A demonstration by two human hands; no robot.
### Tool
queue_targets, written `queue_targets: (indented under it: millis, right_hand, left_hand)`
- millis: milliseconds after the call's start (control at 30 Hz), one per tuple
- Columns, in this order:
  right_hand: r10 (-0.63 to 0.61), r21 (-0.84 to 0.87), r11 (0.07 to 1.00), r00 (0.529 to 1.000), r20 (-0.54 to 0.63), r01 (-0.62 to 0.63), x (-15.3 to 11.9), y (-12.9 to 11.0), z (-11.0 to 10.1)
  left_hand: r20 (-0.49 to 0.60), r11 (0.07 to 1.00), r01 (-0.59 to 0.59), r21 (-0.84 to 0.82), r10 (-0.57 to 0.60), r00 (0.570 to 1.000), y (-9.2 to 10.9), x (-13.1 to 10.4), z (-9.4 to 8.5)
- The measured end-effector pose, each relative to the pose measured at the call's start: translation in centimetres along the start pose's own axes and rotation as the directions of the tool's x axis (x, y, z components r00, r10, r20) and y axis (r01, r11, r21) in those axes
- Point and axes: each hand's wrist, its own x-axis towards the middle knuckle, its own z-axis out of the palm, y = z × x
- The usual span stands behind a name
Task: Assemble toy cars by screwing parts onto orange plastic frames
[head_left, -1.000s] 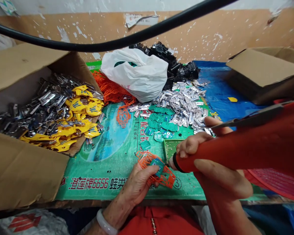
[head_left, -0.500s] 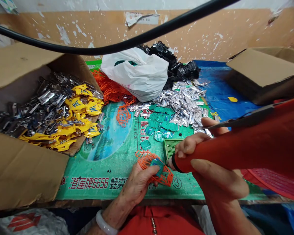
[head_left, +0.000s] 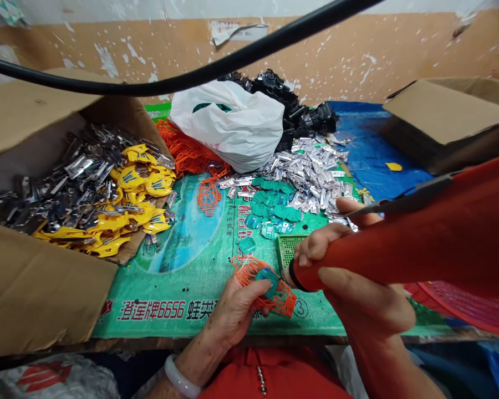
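Pinched in my left hand (head_left: 235,310) is an orange plastic lattice frame (head_left: 247,269), and the thumb presses a small teal plastic piece (head_left: 266,275) onto it. My right hand (head_left: 363,302) is wrapped round the thick red body of an electric screwdriver (head_left: 382,257). The screwdriver's tip meets the right edge of the teal piece; the exact contact point is too small to make out. Just behind the tip stands a small green mesh basket (head_left: 286,252). Several loose teal pieces (head_left: 268,208) lie beyond my hands.
At left, a cardboard box (head_left: 45,282) holds shiny metal parts and yellow plastic pieces (head_left: 156,183). Behind are a white plastic bag (head_left: 233,130), orange frames (head_left: 191,149), silver parts (head_left: 311,172) and black parts (head_left: 274,88). A red basket (head_left: 461,305) and another box (head_left: 461,111) stand right. A black cable (head_left: 183,86) crosses above.
The view has shifted slightly, and the screwdriver with my right hand sits a little further left in it. Both hands keep their grip on the same things.
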Motion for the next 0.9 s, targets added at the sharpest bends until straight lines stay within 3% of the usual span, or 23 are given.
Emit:
queue_targets:
  millis: [400,767,900]
  right_hand:
    - [-0.024,0.009,1.000,0.999,0.021,0.024,-0.2,0.5,-0.3]
    - [-0.051,0.054,0.998,0.989,0.140,0.044,-0.7,1.4,-0.7]
    - [-0.056,0.057,0.997,0.991,0.122,0.050,-0.4,0.9,-0.4]
  left_hand:
    - [-0.083,0.992,0.062,-0.114,-0.071,0.994,-0.5,0.1,-0.2]
    - [-0.070,0.992,0.054,-0.118,-0.063,0.996,-0.7,0.1,-0.4]
    - [-0.041,0.991,0.036,-0.130,-0.042,0.998,-0.6,0.2,-0.4]
